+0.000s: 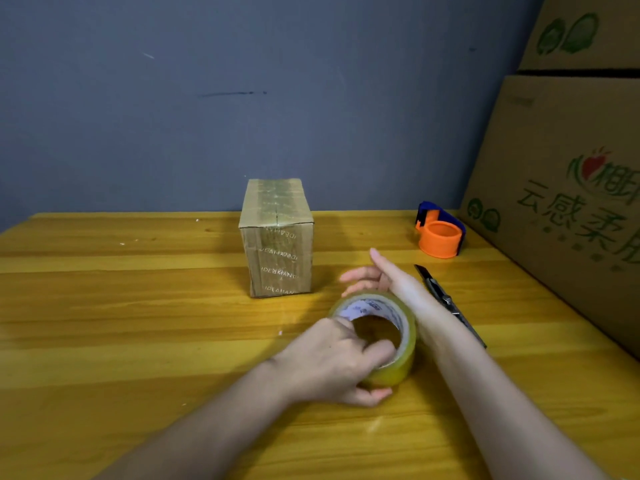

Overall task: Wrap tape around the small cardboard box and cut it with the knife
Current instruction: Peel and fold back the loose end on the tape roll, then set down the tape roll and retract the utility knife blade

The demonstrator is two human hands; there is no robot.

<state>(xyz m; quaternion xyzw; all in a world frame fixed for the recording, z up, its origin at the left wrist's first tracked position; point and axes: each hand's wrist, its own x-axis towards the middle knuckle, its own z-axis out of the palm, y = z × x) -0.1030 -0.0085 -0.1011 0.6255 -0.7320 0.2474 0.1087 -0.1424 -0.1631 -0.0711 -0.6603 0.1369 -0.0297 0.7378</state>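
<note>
Two hands: left hand (337, 358) gripping tape roll (379, 336), right hand (372, 277) seemingly loose behind it, fingertips hidden

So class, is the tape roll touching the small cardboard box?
Apart. The head view shows bare table between the tape roll and the small cardboard box.

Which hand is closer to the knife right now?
Right. The right hand is just left of the knife, that forearm lying alongside it. The left hand grips the tape roll, farther left and nearer the person.
</note>
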